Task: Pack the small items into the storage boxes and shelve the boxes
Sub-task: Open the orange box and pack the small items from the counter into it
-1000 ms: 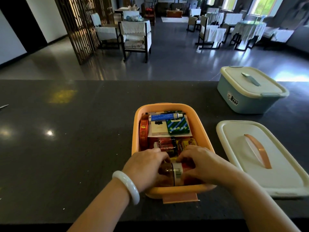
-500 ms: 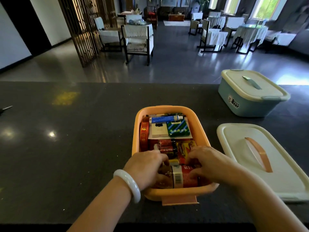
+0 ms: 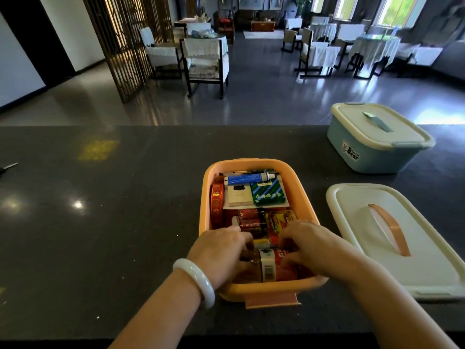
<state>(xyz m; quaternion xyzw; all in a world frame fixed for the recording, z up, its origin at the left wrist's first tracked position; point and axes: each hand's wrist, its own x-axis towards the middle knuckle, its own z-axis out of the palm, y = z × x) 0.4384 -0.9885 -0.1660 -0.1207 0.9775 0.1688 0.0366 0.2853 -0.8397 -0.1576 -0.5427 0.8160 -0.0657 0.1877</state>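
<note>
Both the left hand [image 3: 221,250] and the right hand [image 3: 309,245] curl around the bottle [image 3: 270,267] lying at 6 o'clock inside the orange box [image 3: 297,195]. If the bottle sits high, I think the lid [image 3: 402,238], at 3 o'clock on the surface [image 3: 100,222], may not close.

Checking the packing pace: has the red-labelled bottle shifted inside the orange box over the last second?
Cannot tell: the bottle lies at the orange box's near end throughout.

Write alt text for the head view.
Both hands, left hand and right hand, grip a red-labelled jar lying in a packed orange box on a dark counter. Its lid lies to the right, a closed blue box behind.
</note>
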